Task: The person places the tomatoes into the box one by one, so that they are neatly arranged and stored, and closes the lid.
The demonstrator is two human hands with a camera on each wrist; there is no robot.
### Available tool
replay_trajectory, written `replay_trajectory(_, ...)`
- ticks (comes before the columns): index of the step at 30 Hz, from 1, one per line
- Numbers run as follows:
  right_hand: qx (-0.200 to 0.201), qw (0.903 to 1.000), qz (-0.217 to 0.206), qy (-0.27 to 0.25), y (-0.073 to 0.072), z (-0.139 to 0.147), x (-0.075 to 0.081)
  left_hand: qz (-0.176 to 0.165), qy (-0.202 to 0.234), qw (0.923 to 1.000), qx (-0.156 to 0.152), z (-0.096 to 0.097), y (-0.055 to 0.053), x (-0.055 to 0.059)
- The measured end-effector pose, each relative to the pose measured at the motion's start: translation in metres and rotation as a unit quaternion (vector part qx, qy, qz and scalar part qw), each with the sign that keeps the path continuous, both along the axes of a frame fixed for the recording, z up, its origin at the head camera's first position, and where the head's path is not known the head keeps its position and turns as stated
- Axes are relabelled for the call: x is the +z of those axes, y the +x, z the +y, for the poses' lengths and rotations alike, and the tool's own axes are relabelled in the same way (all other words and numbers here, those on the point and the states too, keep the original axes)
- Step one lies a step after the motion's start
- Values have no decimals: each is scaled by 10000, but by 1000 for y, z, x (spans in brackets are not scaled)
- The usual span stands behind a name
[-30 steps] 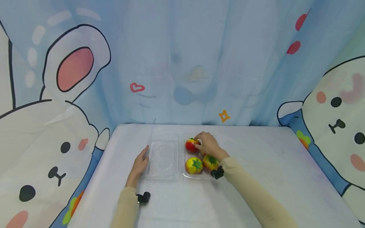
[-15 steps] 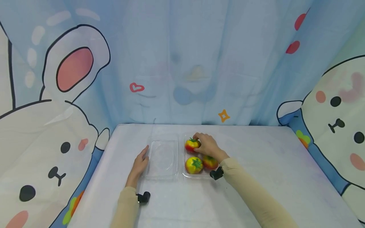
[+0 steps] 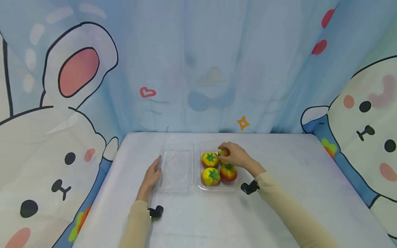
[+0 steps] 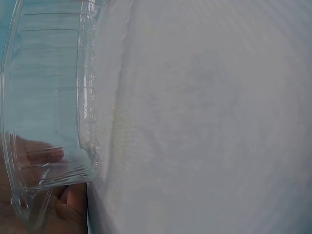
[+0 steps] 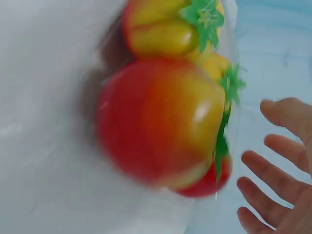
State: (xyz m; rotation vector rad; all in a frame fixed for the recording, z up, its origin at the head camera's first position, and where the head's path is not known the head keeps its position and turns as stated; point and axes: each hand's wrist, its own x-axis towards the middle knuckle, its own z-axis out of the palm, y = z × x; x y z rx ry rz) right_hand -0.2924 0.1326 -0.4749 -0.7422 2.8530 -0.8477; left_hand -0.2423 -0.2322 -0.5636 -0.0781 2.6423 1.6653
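A clear plastic clamshell box lies open on the white table. Its right half (image 3: pixel 219 188) holds several red-and-yellow tomatoes with green star-shaped tops: a front-left tomato (image 3: pixel 211 176), a back-left tomato (image 3: pixel 209 159), a front-right tomato (image 3: pixel 228 172) and a back-right tomato (image 3: pixel 222 153). My right hand (image 3: pixel 238 155) is over the back-right one and partly hides it; in the right wrist view its fingers (image 5: pixel 273 178) are spread apart, away from the fruit. At the left edge of the lid half (image 3: pixel 177 170), my left hand (image 3: pixel 151 175) rests with extended fingers, seen through clear plastic (image 4: pixel 48 87) in the left wrist view.
The white-covered table (image 3: pixel 279 162) reaches back to a blue curtain (image 3: pixel 214 69) printed with cartoon rabbits. Black wrist cameras sit on both sleeves, the right camera (image 3: pixel 250 187) close to the box's front-right corner.
My right hand has let go of the back-left tomato, which now sits with its green top upward, and has moved right over the back-right one. The left hand stays by the lid.
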Motion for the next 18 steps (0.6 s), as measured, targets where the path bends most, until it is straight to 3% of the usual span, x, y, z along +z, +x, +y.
replay_trajectory(9, 241, 9986, -461, -124, 40, 44, -4, -36, -33, 10000, -25, -1, -3, -2)
replay_trajectory(18, 227, 9993, 285, 122, 48, 47, -18, -90, 16, 10000, -10, 0, -2, 1)
